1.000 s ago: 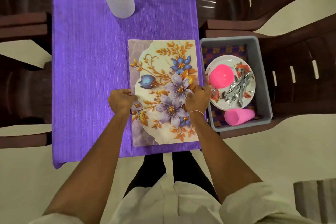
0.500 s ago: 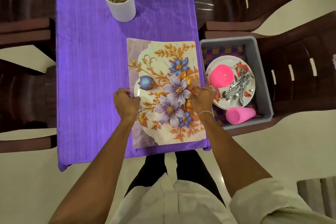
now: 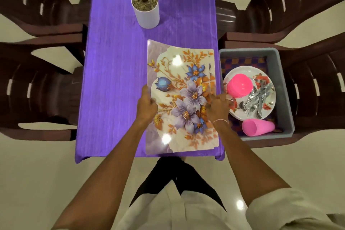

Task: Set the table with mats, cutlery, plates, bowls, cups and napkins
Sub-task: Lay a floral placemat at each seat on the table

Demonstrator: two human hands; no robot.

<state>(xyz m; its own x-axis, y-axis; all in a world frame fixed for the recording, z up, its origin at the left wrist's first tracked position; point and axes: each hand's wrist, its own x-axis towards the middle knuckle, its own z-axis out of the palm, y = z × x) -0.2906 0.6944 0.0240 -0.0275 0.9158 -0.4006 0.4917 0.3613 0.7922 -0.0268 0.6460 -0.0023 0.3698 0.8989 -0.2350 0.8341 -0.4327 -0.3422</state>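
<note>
A floral mat (image 3: 179,73) lies on the near right part of the purple table (image 3: 119,80), with a second mat's edge peeking out under its right side. My left hand (image 3: 146,105) grips the top mat's left edge, which lifts and curves upward. My right hand (image 3: 217,107) pinches the right edge of the mats. To the right, a grey tub (image 3: 283,87) holds a flowered plate (image 3: 268,106), a pink bowl (image 3: 239,85), several pieces of cutlery (image 3: 256,101) and a pink cup (image 3: 258,127) lying on its side.
A white pot (image 3: 146,12) with a plant stands at the far middle of the table. Dark brown chairs (image 3: 37,89) flank both long sides; the tub sits on the right chair. The table's left half is bare purple cloth.
The top mat's left side has risen off the table in my left hand, bowing the sheet. My right hand has stayed at the right edge.
</note>
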